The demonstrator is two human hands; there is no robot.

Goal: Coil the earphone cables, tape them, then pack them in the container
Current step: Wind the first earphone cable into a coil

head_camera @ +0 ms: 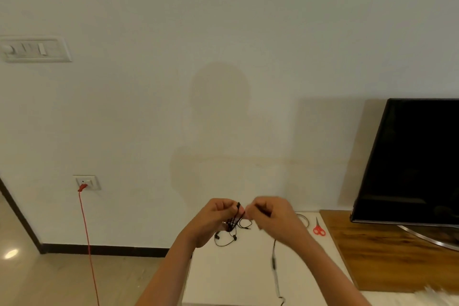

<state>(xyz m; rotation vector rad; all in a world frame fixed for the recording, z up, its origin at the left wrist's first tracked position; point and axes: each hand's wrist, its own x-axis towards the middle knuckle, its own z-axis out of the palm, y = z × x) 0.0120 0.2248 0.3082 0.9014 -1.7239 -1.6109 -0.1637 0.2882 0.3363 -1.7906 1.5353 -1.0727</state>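
**Black earphone cable (pixel 233 224) held in both hands over the white worktop (pixel 223 278)**

Head view:
- Left hand (pixel 218 215) was raised over the far edge of the worktop, fingers curled round a loose tangle of the cable. Loops and two earbuds hung below the hand, just above the surface.
- Right hand (pixel 272 215) was just beside the left, fingertips nearly touching it. Thumb and fingers pinched a strand of the same cable. The hand was slightly blurred, so the exact finger placement wasn't readable.
- From the right hand one strand dropped past the wrist with the inline remote (pixel 274 261) on it and ran on towards the near edge of the worktop.
- The plug end stuck up between the two hands.
- Red scissors (pixel 319 228) lay flat near the far right corner of the worktop, blades pointing at the wall.
- A pale ring (pixel 305 219) lay just left of the scissors, partly hidden by the right hand. Couldn't tell what it was.
- Wooden top (pixel 372 256) adjoined the worktop's right edge and carried a dark TV (pixel 417 161) on a metal stand.
- Left of the worktop, a red cord (pixel 86 231) hung from a wall socket (pixel 87 182) towards the floor.
- Switch panel (pixel 34 49) sat higher up on the wall at the left.
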